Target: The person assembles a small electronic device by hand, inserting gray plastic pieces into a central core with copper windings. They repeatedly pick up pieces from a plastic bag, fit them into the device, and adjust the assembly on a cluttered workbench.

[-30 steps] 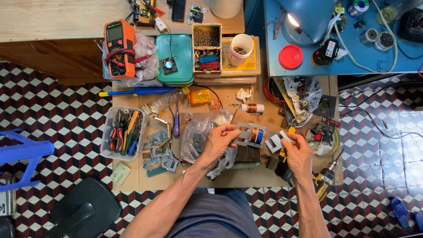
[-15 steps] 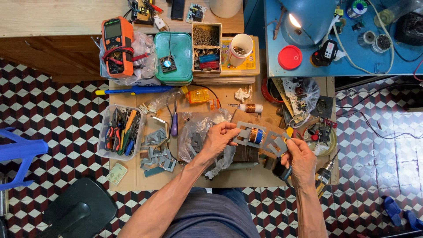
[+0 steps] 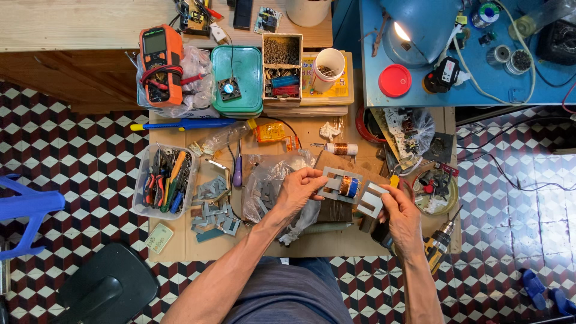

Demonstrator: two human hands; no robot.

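Grey metal plates frame a small transformer core (image 3: pixel 340 185), wound with copper-coloured wire, which the left hand (image 3: pixel 298 191) pinches by its left edge between thumb and fingers, holding it above the middle of the brown work board (image 3: pixel 312 240). Just to its right, the right hand (image 3: pixel 401 215) grips a separate grey E-shaped metal plate (image 3: pixel 372 199) between thumb and fingertips, its open side turned toward the core and close beside it; whether the two pieces touch cannot be told. Under the left hand lies a crumpled clear plastic bag (image 3: pixel 267 183). Further left, loose grey plates (image 3: pixel 213 210) lie scattered on the board, next to a clear tub of pliers and cutters (image 3: pixel 165 180). A purple-handled screwdriver (image 3: pixel 237 169) lies between the tub and the bag. At the far edge sit an orange multimeter (image 3: pixel 161 63) and a green lidded box (image 3: pixel 239 81). A cordless drill (image 3: pixel 437 245) rests near the right wrist.
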